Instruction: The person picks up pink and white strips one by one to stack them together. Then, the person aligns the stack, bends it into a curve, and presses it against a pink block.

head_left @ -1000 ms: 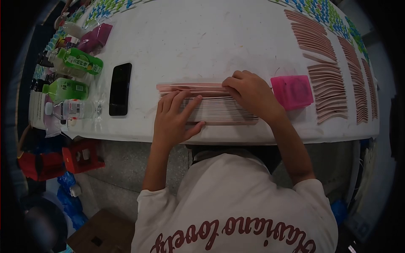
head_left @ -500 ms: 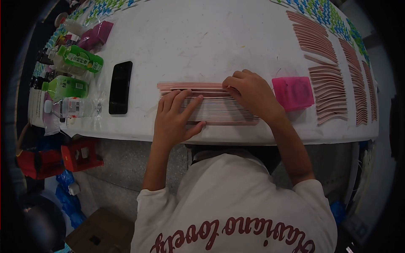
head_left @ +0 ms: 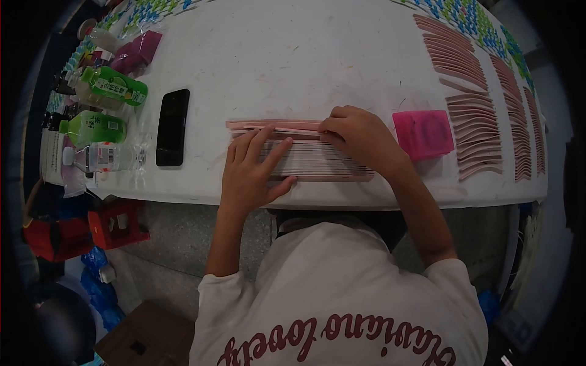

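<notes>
A row of thin pink-edged strips (head_left: pixel 317 161), packed closely side by side, lies near the front edge of the table. My left hand (head_left: pixel 247 165) rests on its left part with the fingers spread, fingertips touching the strips towards the back. At the right end of the rear strips my right hand (head_left: pixel 366 137) has thumb and index finger pinched on a pink strip (head_left: pixel 278 125). The pinch point itself is partly hidden by the fingers. Right of this hand sits a bright pink block (head_left: pixel 422 134) with a dark smudge on top.
A black phone (head_left: pixel 173 128) lies to the left. Beyond it stand or lie green-labelled bottles (head_left: pixel 101 128), a clear bottle (head_left: pixel 104 157) and purple packets (head_left: pixel 137 52). Rows of wavy pink strips (head_left: pixel 476 134) cover the right side. Blue and green pieces (head_left: pixel 458 18) line the far edge.
My right hand has shifted slightly left and towards me along the rear strips. A pale strip edge shows more under my left fingertips. My left hand is nearly still.
</notes>
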The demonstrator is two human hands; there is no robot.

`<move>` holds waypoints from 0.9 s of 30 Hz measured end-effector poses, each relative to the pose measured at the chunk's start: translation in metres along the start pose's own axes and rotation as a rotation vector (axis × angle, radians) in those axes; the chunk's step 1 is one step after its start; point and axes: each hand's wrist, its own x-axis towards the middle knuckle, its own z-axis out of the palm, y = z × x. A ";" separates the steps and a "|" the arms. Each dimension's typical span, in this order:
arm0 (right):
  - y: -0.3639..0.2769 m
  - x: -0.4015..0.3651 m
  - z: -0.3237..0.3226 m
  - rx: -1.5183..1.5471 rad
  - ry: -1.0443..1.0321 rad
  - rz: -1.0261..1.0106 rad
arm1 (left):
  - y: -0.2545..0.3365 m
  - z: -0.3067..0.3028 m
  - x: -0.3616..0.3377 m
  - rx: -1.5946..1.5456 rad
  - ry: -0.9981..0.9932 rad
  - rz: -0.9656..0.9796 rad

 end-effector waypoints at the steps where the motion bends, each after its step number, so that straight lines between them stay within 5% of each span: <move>1: 0.000 0.001 0.000 0.001 0.000 0.000 | 0.000 0.000 0.000 -0.005 0.002 -0.003; 10: 0.001 0.005 0.002 0.013 -0.038 -0.112 | 0.003 -0.002 0.001 0.022 -0.004 -0.028; 16: 0.005 0.005 0.002 0.148 -0.108 -0.008 | 0.003 -0.005 0.004 -0.006 -0.012 -0.015; 18: 0.007 0.007 0.004 0.203 0.077 0.047 | 0.003 -0.005 0.004 -0.004 -0.018 -0.015; 21: 0.003 0.008 0.004 0.163 0.057 0.160 | 0.003 -0.006 0.004 0.003 -0.037 -0.017; 27: 0.006 0.011 0.004 0.094 -0.024 0.090 | 0.003 -0.006 0.005 0.029 -0.025 0.000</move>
